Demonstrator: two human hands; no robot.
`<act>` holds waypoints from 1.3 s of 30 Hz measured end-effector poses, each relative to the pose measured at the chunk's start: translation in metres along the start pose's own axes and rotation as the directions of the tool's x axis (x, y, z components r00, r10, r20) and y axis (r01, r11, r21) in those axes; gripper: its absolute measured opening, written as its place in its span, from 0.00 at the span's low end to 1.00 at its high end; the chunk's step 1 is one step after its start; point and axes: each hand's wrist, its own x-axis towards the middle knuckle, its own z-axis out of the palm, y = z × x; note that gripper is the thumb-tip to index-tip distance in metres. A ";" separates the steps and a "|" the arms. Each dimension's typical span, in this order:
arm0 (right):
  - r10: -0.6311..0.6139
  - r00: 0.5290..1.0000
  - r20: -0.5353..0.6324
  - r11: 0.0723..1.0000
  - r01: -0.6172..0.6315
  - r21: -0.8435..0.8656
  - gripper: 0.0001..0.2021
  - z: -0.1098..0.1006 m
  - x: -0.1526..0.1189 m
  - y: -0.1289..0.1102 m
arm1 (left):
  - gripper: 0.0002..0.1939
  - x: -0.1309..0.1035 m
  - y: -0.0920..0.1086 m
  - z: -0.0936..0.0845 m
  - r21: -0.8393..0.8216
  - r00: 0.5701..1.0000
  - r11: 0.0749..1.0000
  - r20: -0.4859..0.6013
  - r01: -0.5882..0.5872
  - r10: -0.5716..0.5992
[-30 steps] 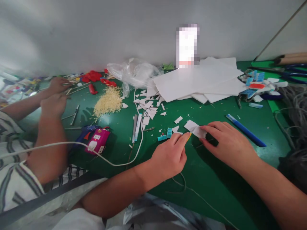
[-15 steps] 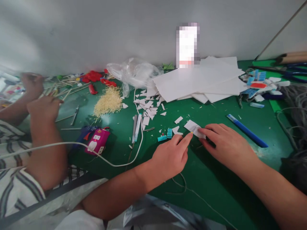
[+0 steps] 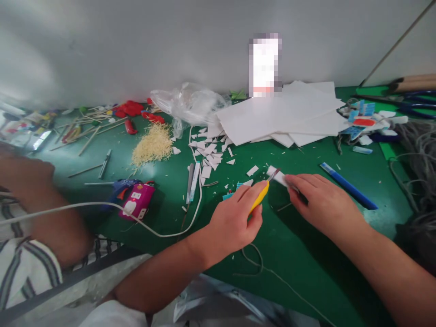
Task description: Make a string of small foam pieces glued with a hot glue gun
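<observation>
My left hand (image 3: 235, 215) is closed round a yellow-handled knife (image 3: 260, 197), whose thin blade lies against a small white piece (image 3: 276, 175). The near end of that piece is pinched between the fingers of my right hand (image 3: 316, 200). Small blue pieces (image 3: 229, 196) lie just beyond my left hand, partly hidden by it. A loose white scrap (image 3: 252, 170) rests on the green table (image 3: 293, 281) to the left of the held piece.
White sheets (image 3: 279, 118) lie at the back, beside white scraps (image 3: 207, 152) and a plastic bag (image 3: 194, 104). A blue cutter (image 3: 349, 186) is at right. A pink power socket (image 3: 136, 200) and white cable are at left, near another person's arm (image 3: 61, 218).
My left hand has turned and drawn slightly back, bringing the yellow handle and blade into view. The white piece is angled differently. The other person's hands have moved left and nearer.
</observation>
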 end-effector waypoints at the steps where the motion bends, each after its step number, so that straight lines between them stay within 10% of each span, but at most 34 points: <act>1: 0.047 0.999 -0.013 0.999 -0.046 0.019 0.15 -0.001 0.001 0.000 | 0.22 0.000 0.000 -0.002 -0.018 1.000 1.000 -0.029 -0.011 0.010; 9: 0.477 0.876 0.067 0.848 -0.479 0.227 0.20 -0.006 0.003 0.002 | 0.22 -0.002 -0.003 -0.004 -0.059 0.999 0.998 -0.042 0.023 -0.026; 39: 0.317 0.946 0.062 0.926 -0.323 0.194 0.16 -0.001 0.000 0.004 | 0.21 -0.003 -0.004 -0.003 0.000 0.999 0.999 0.032 0.041 -0.041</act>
